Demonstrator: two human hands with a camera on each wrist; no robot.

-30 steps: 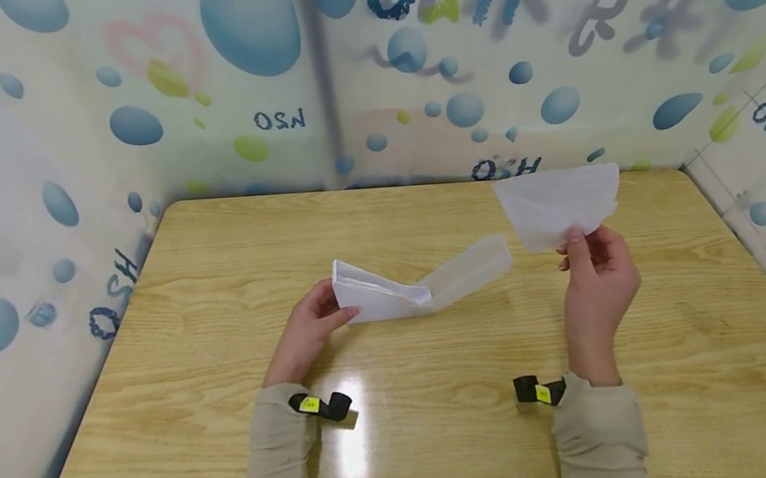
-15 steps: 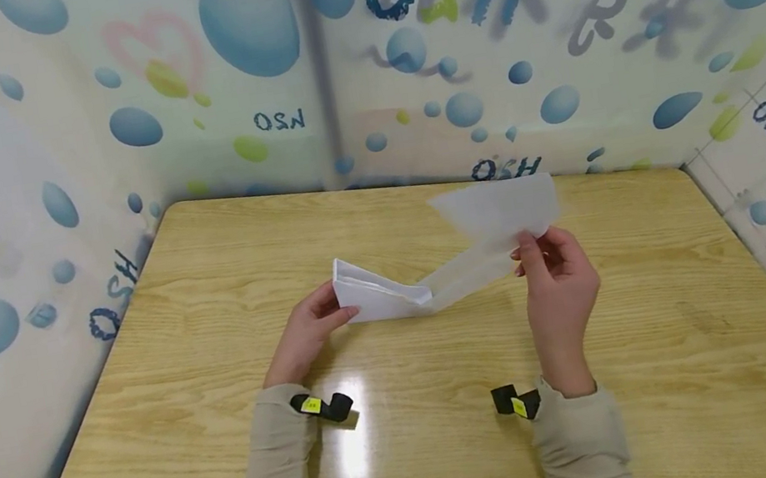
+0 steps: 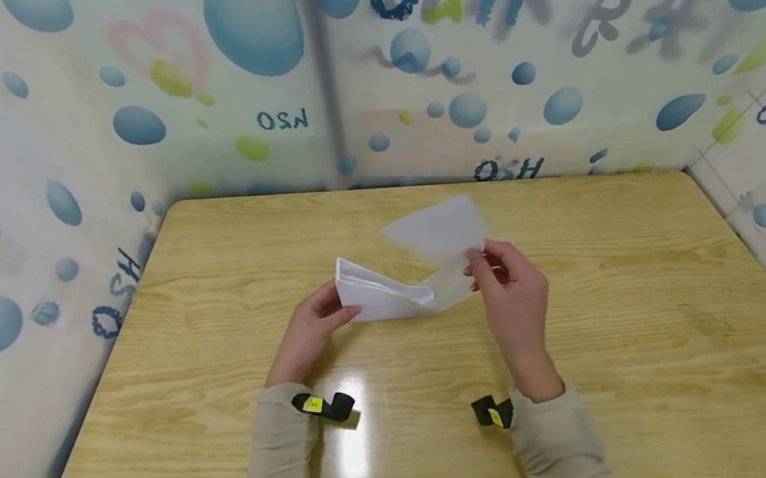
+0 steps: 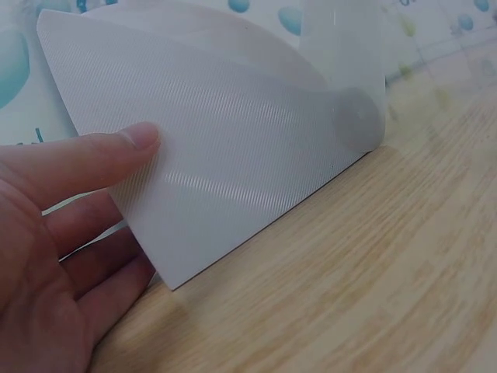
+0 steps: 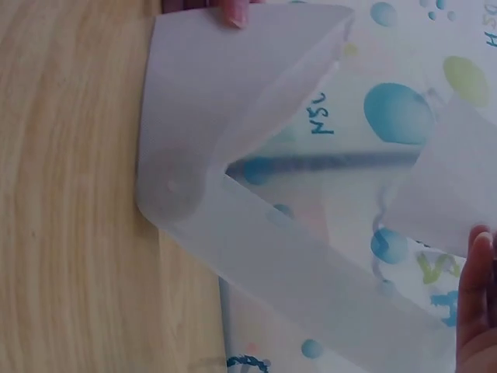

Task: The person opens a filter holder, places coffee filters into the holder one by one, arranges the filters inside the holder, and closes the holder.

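Note:
A white, finely ribbed plastic holder [image 3: 381,300] stands on its lower edge on the table, its top gaping. From its right end a translucent strip [image 5: 311,280] slants upward, joined at a round translucent disc [image 5: 175,183]. My left hand [image 3: 309,332] grips the holder's left end, thumb on the near face and fingers behind. My right hand [image 3: 515,293] pinches a thin white sheet [image 3: 437,232] by its lower right part, partly in front of the strip. The sheet hangs in the air above and behind the strip, apart from the holder's mouth.
A wood-grain table [image 3: 197,448] lies under both hands. Patterned curtain-like walls [image 3: 354,66] rise close behind its far edge and at the sides. Black wrist cameras [image 3: 323,407] are strapped at both sleeves.
My right hand has carried the sheet leftward toward the holder, and the sheet has turned and now overlaps the strip's far end in view. The left hand and holder have stayed put.

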